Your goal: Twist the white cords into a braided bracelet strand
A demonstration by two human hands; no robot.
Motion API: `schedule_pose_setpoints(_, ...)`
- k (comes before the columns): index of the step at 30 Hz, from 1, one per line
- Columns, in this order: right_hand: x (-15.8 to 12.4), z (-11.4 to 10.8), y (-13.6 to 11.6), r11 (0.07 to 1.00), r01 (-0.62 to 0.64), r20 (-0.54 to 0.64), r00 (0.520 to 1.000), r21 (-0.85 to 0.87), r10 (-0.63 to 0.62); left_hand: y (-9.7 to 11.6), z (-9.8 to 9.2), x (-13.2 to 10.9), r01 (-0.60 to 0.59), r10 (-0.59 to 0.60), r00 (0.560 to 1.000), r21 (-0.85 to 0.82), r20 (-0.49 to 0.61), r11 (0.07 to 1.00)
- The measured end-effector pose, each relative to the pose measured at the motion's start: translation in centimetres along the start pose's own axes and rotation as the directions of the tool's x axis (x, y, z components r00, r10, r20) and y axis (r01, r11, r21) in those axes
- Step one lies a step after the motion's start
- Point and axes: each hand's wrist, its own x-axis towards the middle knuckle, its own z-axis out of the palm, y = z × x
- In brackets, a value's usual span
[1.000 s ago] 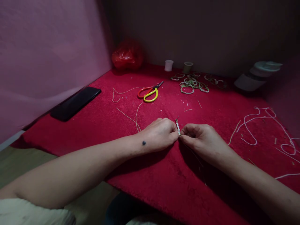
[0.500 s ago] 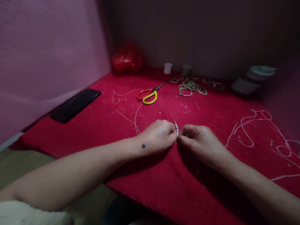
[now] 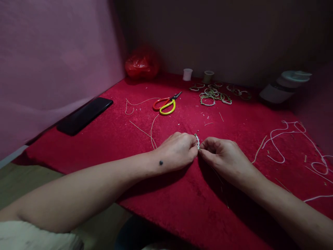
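Note:
Between my two hands is a short white-and-green braided cord bracelet, its braid showing just above the fingertips. My left hand is closed around one side of it, knuckles up, the fingertips hidden. With thumb and forefinger, my right hand pinches the lower end of the braid. A thin cord runs out from behind my left hand over the red cloth. Past my hands lie scissors with one red and one yellow handle. What my curled fingers cover cannot be seen.
On the red cloth lie a black phone, a pile of finished bracelets and loose white cord. Toward the back stand a white spool, a green spool, a red plastic bag and a bottle.
The view has shifted slightly, so everything sits a little further right. Both hands keep the same grip on the bracelet, with hardly any movement.

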Motion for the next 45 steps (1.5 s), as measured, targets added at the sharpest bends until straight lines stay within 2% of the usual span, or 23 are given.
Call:
schedule_pose_setpoints(3, 0.2, -0.1, 0.1, 0.992, -0.051, 0.028, 0.998, 0.111, 0.048, 0.0, 0.0, 0.0, 0.001, -0.001, 1.0, 0.003, 0.004, 1.0)
schedule_pose_setpoints(7, 0.6, -0.3, -0.1, 0.927, -0.206, 0.109, 0.978, 0.314, 0.18, 0.1, 0.0, 0.0, -0.005, 0.005, 1.0, -0.003, 0.01, 1.0)
schedule_pose_setpoints(11, 0.8, -0.6, -0.2, 0.888, -0.293, 0.167, 0.954, 0.355, 0.248, 0.0, 0.0, 0.0, -0.04, 0.04, 0.999, -0.024, 0.007, 0.999)
schedule_pose_setpoints(16, 0.9, -0.6, -0.1, 0.859, -0.325, 0.214, 0.942, 0.395, 0.258, 0.1, -0.3, 0.1, -0.019, 0.02, 1.0, -0.059, 0.017, 0.998)
schedule_pose_setpoints(20, 0.9, -0.6, -0.2, 0.836, -0.362, 0.243, 0.928, 0.412, 0.282, 0.2, -0.6, 0.2, 0.116, -0.098, 0.989, -0.169, 0.111, 0.979)
schedule_pose_setpoints(24, 0.9, -0.6, -0.1, 0.84, -0.358, 0.263, 0.927, 0.407, 0.267, 0.1, -0.6, 0.5, 0.263, -0.187, 0.953, -0.347, 0.239, 0.9)
schedule_pose_setpoints(27, 1.0, -0.7, -0.1, 0.852, -0.354, 0.276, 0.925, 0.385, 0.26, 0.0, -0.5, 0.9, 0.326, -0.225, 0.934, -0.409, 0.277, 0.852)
schedule_pose_setpoints(32, 1.0, -0.7, 0.1, 0.874, -0.339, 0.269, 0.929, 0.349, 0.253, -0.1, -0.3, 1.5, 0.36, -0.253, 0.922, -0.414, 0.293, 0.836)
schedule_pose_setpoints(37, 0.9, -0.7, 0.3, 0.835, -0.356, 0.294, 0.924, 0.42, 0.246, 0.1, -0.4, 1.4, 0.363, -0.268, 0.923, -0.397, 0.275, 0.843)
schedule_pose_setpoints(45, 0.9, -1.0, -0.4, 0.799, -0.4, 0.314, 0.908, 0.449, 0.278, 0.3, -1.0, 1.1, 0.348, -0.226, 0.919, -0.396, 0.323, 0.85)
